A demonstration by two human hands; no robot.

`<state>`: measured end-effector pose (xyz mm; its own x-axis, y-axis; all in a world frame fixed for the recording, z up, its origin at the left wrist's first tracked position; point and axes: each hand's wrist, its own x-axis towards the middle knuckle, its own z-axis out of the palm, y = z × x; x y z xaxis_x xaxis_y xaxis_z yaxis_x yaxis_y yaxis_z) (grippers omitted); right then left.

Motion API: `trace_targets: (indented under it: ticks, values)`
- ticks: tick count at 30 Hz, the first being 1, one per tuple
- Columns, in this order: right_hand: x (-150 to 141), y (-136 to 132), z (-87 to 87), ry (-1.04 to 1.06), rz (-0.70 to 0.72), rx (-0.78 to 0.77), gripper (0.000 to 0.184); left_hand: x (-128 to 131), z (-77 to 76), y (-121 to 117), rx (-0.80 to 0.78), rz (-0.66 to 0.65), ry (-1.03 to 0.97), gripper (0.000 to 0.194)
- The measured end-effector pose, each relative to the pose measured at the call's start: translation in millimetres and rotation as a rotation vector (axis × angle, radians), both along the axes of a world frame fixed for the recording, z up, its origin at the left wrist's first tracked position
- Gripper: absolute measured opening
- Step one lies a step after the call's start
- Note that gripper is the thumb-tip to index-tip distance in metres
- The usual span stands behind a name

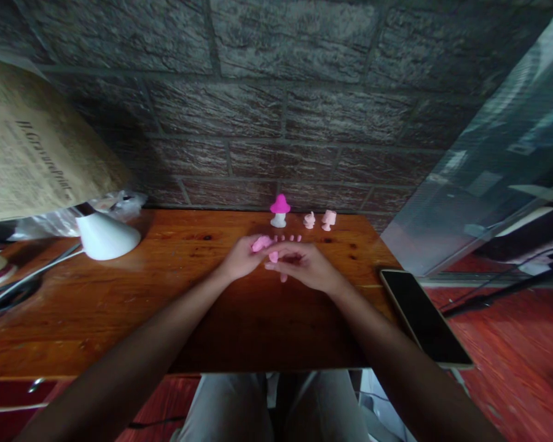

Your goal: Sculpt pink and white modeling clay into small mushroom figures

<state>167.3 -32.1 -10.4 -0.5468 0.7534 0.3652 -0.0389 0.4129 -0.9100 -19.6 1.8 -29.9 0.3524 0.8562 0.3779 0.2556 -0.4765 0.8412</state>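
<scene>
I am holding a pink lump (260,244) in the partly curled left hand (242,256), pinching 1 small piece (273,257) between right hand (308,264) fingertips.

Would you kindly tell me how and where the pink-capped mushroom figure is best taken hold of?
I'd pinch the white stem just under the pink cap, coming from the seated person's side: the mushroom figure stands upright, its cap overhangs, and the brick wall is behind.
</scene>
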Motion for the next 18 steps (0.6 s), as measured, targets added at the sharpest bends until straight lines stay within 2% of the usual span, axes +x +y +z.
trace_targets:
  ticks: [5, 11, 15, 18]
  values:
    - [0.6, 3.2, -1.8, 0.02, -0.053, 0.003, 0.027, 2.0, 5.5, -3.1, 0.064, 0.019, 0.015, 0.021]
    - [1.7, 4.1, -1.8, 0.043, -0.056, 0.044, 0.029, 1.9, 6.8, -4.0, 0.168, 0.019, -0.001, 0.037]
    - [2.0, 2.8, -0.5, 0.042, -0.061, 0.034, 0.026, 0.0, 5.9, -3.5, 0.178, 0.032, 0.079, 0.028]
    - [2.1, 3.4, -0.3, 0.038, -0.065, 0.025, 0.026, -0.4, 4.6, -2.8, 0.188, 0.048, 0.057, 0.029]
